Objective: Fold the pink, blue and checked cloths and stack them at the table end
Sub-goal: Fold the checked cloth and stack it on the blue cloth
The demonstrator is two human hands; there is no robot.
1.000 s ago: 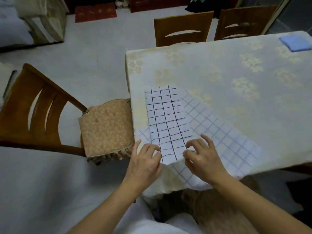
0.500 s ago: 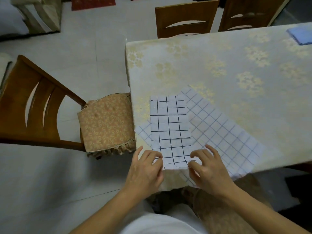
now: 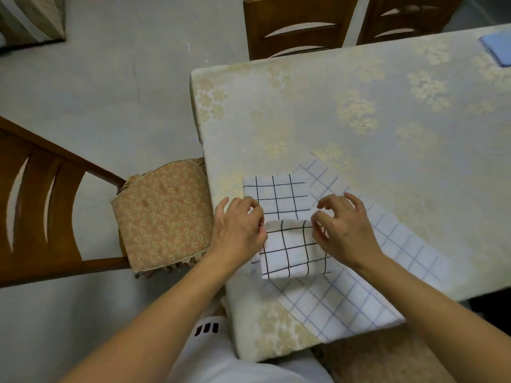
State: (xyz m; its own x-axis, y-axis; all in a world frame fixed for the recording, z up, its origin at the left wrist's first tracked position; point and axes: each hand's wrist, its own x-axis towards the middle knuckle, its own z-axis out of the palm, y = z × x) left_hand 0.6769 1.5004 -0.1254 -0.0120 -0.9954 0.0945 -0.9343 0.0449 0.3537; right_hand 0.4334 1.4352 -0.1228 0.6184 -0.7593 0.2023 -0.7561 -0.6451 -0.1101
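While both forearms come in from 6 o'clock, the hands meet over the black-checked cloth [image 3: 279, 200] at the table's [image 3: 359, 111] near corner. Left hand [image 3: 237, 230] is palm-down, knuckles up, fingers curled in, pinching the left end of the cloth's raised near flap. Right hand [image 3: 343, 228] mirrors it at 3 o'clock of the flap: thumb and forefinger pinch the flap's right end, remaining fingers arched and spread above it, not touching cloth. Flap's near half is lifted and doubled toward 12 o'clock, its leading edge curled up between the two hands; far half lies flat. That cloth sits on top of a blue-checked cloth [image 3: 392, 252], spread flat, skewed, one corner hanging over the near table edge. Folded blue cloth [image 3: 497, 48] at 2 o'clock, far table end, well apart, partly cut by frame. Cushioned chair [image 3: 160, 217] at 9 o'clock, just beside the table.
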